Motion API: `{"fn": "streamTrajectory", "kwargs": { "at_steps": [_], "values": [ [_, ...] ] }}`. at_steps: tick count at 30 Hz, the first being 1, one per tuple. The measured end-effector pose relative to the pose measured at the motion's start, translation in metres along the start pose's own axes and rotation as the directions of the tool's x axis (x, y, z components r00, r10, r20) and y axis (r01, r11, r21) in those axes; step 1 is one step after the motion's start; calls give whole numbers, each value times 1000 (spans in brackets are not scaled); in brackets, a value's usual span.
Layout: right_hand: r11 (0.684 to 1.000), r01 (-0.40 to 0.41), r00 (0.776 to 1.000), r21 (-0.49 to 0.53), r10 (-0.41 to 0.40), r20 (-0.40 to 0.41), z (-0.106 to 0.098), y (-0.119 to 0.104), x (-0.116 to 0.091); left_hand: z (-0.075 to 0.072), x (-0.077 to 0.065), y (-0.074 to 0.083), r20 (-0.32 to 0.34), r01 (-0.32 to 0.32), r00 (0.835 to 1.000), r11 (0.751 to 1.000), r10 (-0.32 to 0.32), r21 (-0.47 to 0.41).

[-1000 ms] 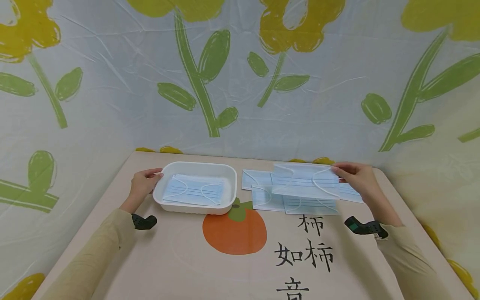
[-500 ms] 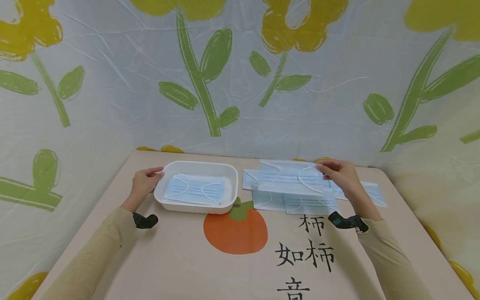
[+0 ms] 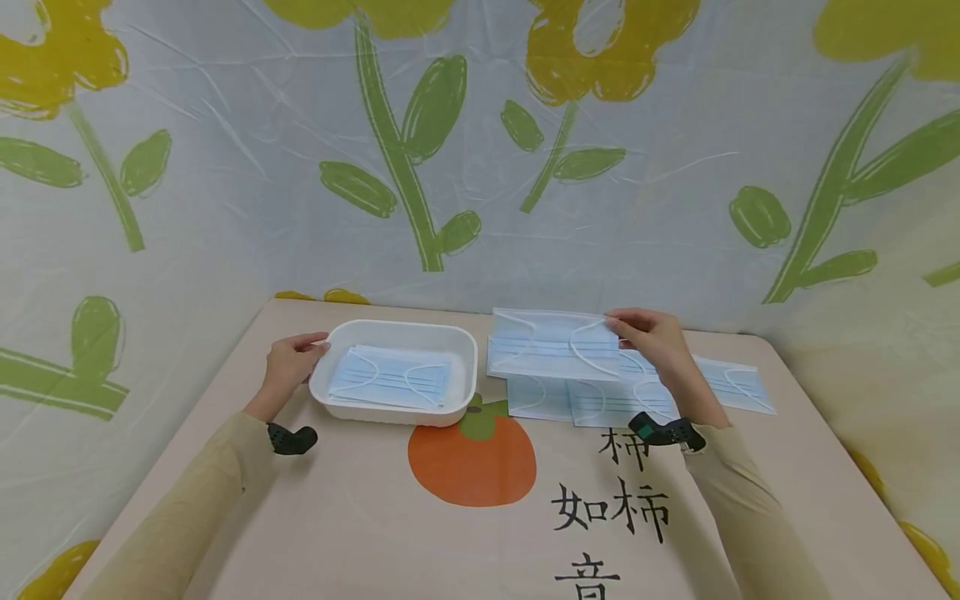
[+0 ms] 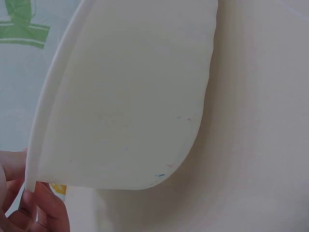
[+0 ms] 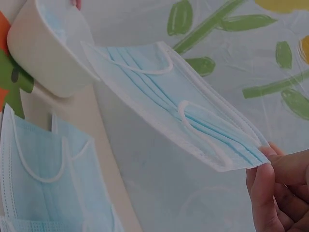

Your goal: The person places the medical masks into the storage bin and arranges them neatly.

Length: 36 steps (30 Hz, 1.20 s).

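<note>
A light-blue face mask (image 3: 551,343) with white ear loops hangs from my right hand (image 3: 654,340), which pinches its right edge between thumb and fingers. In the right wrist view the held mask (image 5: 169,106) spreads flat above the table. My left hand (image 3: 291,367) grips the left rim of a white plastic tray (image 3: 390,417). The left wrist view has the tray's outer wall (image 4: 130,96), its rim caught between my thumb and fingers. Inside the tray lies a face mask (image 3: 390,379). More face masks (image 3: 540,400) lie overlapping on the table, partly hidden below the held one.
The pale tabletop (image 3: 360,517) bears a printed orange persimmon (image 3: 472,467) and black characters (image 3: 611,508). At its back stands a white flower-patterned cloth (image 3: 262,167). A mask (image 3: 738,385) lies farthest right, beyond my right wrist.
My right hand has carried the held mask leftward toward the tray, uncovering more masks on the right. My left hand stays on the tray's rim.
</note>
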State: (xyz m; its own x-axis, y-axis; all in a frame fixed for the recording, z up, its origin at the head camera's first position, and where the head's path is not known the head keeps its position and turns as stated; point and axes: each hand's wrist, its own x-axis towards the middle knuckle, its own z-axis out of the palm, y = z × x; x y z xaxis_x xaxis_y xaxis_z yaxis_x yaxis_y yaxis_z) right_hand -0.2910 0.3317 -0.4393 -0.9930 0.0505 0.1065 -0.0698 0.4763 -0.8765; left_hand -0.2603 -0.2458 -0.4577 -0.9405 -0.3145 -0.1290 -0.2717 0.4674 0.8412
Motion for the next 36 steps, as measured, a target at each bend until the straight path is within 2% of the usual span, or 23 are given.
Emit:
{"fn": "streamTrajectory", "kwargs": {
  "at_steps": [2,3,8,10,13,15,19,21,24,27,31,34,36],
  "values": [
    [1000,-9,1000,-6,9,3,6,-9,-1,-1,-6,6,-7,0,1000,1000,0,-5],
    [999,-21,1000,-31,21,-22,9,-9,0,-2,-8,8,-13,4,1000,1000,-4,-8],
    [998,-52,998,-44,54,41,20,-87,-39,-3,-9,9,-21,-4,1000,1000,4,-6],
    [998,-44,996,-53,47,71,23,-107,-47,-5,-13,14,-8,-5,1000,1000,5,2],
    [997,-59,994,-51,63,88,28,-120,-52,-6,-16,17,8,0,1000,1000,0,7],
    [997,-63,993,-49,68,96,31,-124,-51,-2,-9,11,-3,4,1000,1000,-4,8],
    [998,-55,993,-31,58,103,37,-124,-47,10,31,-30,-37,-48,998,998,50,48],
    [998,-50,993,-23,53,107,41,-123,-46,14,46,-46,-44,-71,996,996,73,59],
    [999,-42,993,-10,43,111,46,-123,-44,16,52,-52,-44,-83,995,995,86,58],
    [999,-33,993,2,33,113,52,-124,-43,11,33,-32,-37,-45,998,999,46,23],
    [1000,-19,993,21,16,120,58,-127,-44,0,-3,5,-13,-3,1000,1000,3,-7],
    [999,-15,991,30,11,130,63,-130,-44,-4,-17,18,-4,5,1000,1000,-5,5],
    [999,-13,991,30,9,136,67,-131,-44,-4,-20,21,-9,14,1000,1000,-14,14]
  ]
}}
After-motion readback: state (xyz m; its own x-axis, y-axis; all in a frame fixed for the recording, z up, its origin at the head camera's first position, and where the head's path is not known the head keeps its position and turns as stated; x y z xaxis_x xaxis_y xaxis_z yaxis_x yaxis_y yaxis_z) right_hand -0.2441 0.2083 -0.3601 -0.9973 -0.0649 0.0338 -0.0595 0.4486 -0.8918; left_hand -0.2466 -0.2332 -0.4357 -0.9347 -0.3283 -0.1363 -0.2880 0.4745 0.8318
